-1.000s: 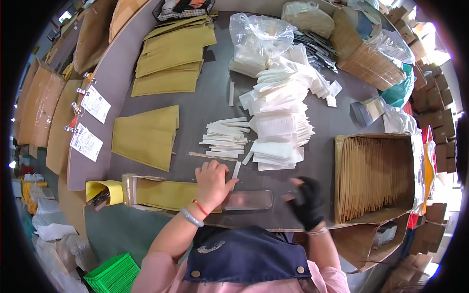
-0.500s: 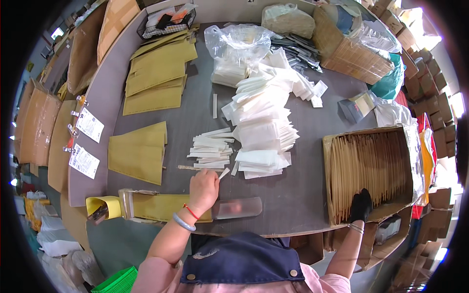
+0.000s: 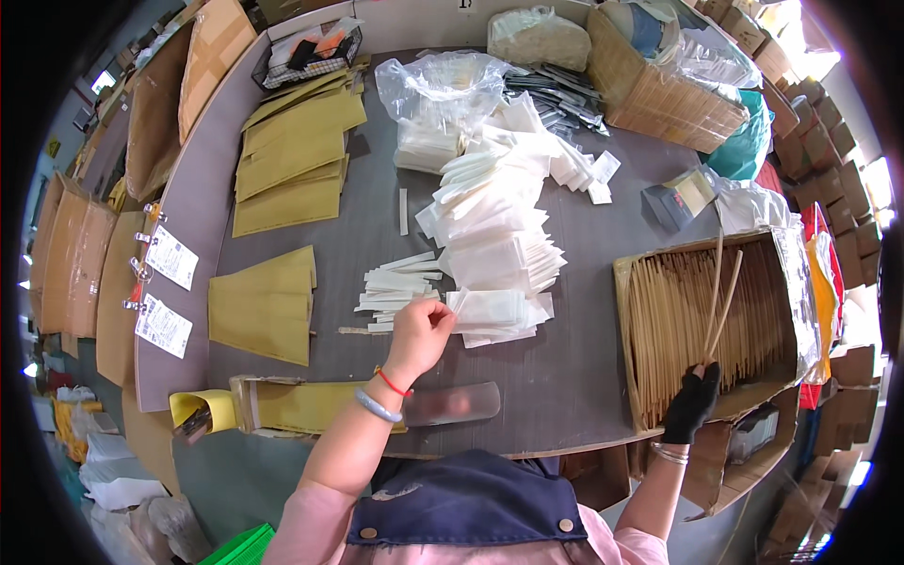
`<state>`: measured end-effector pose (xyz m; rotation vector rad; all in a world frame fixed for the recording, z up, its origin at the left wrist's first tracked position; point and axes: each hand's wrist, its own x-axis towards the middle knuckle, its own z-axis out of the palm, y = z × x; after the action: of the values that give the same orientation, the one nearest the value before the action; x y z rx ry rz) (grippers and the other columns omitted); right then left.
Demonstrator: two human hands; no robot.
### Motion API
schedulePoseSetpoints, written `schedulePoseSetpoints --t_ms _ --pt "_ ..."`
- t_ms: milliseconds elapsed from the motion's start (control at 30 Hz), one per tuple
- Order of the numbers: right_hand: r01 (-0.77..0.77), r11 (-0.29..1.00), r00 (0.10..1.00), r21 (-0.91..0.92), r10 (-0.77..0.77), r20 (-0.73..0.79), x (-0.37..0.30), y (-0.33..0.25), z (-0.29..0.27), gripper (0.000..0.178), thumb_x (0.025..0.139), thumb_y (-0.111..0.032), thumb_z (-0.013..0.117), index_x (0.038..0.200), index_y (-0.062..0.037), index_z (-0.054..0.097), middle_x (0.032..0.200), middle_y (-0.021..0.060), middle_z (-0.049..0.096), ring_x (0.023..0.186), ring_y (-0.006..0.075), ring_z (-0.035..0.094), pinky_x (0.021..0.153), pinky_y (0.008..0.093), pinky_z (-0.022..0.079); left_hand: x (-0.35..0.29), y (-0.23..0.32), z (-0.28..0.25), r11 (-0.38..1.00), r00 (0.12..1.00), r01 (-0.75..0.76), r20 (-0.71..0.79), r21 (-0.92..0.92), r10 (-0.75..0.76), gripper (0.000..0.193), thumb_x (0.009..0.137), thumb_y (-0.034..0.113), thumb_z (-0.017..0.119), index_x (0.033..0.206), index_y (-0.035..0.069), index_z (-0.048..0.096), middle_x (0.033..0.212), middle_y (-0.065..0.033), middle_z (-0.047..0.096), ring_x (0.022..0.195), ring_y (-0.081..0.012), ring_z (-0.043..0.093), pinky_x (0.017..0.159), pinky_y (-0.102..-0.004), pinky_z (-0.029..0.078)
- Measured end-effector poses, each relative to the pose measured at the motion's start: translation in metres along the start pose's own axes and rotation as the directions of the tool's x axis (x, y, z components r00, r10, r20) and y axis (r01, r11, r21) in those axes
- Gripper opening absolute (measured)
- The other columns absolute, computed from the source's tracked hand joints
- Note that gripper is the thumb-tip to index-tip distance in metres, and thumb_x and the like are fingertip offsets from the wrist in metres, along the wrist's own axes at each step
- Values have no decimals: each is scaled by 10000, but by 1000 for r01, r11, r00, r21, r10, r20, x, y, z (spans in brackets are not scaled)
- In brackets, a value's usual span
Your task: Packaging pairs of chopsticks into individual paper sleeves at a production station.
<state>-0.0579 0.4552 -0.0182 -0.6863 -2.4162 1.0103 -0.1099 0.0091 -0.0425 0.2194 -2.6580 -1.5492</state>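
My left hand (image 3: 419,337) is closed in a pinch at the left end of a white paper sleeve (image 3: 485,307), at the near end of a long heap of white sleeves (image 3: 494,247). Just beyond that hand lies a pile of narrow white strips (image 3: 391,288). My right hand (image 3: 692,403), in a black glove with bare fingertips, grips two long thin tan sticks (image 3: 727,303). They point up and away over a cardboard box (image 3: 637,358) packed with rows of similar thin tan pieces (image 3: 687,320).
Yellow-brown envelopes (image 3: 290,179) lie in stacks on the left. A yellow holder (image 3: 311,407) and a clear plastic piece (image 3: 457,405) lie along the front edge. Behind are a wire basket (image 3: 311,52), a clear bag (image 3: 443,85) and an open carton (image 3: 673,104). A small box (image 3: 680,200) stands right.
My left hand has moved right and slightly away from the strips to the white sleeve, and the strip it held no longer shows. My right hand has raised two sticks from the box.
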Motion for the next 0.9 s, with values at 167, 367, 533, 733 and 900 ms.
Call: schedulePoseSetpoints --t_ms 167,367,533,733,900 --pt "125 930 955 347 -208 214 -44 -36 36 68 1016 -72 478 1020 -36 536 841 20 545 774 91 500 722 233 435 -55 20 -27 948 960 274 100 -161 -261 100 859 76 711 840 -14 673 718 -69 677 659 -92 615 590 -269 487" --pt "225 967 730 122 -250 636 -88 -86 53 118 970 -45 502 1056 -39 582 806 37 562 707 131 546 652 297 470 -120 21 -41 942 987 -122 139 314 81 55 779 59 708 768 35 660 778 -80 596 721 -279 592 650 -405 482" --pt "358 916 569 181 -368 735 -100 -111 62 175 917 -23 573 1075 -43 646 802 99 581 715 231 607 648 330 488 -114 28 -41 839 953 -301 119 453 277 121 733 93 777 787 61 672 856 -54 565 854 -278 570 738 -404 476" --pt "544 771 371 332 -575 729 -101 -107 73 357 773 5 689 1096 -142 720 785 103 590 701 296 606 639 380 498 -126 3 -66 904 962 -259 180 341 207 458 641 201 856 1054 68 711 1044 -101 568 1021 -307 537 927 -441 439" --pt "844 511 245 160 -635 733 -109 -91 85 364 792 -45 680 1109 -219 722 779 73 604 735 294 601 616 405 479 -131 -10 -84 847 941 -285 301 448 158 734 593 241 879 1245 42 608 1259 -118 550 1201 -350 461 1032 -478 386"
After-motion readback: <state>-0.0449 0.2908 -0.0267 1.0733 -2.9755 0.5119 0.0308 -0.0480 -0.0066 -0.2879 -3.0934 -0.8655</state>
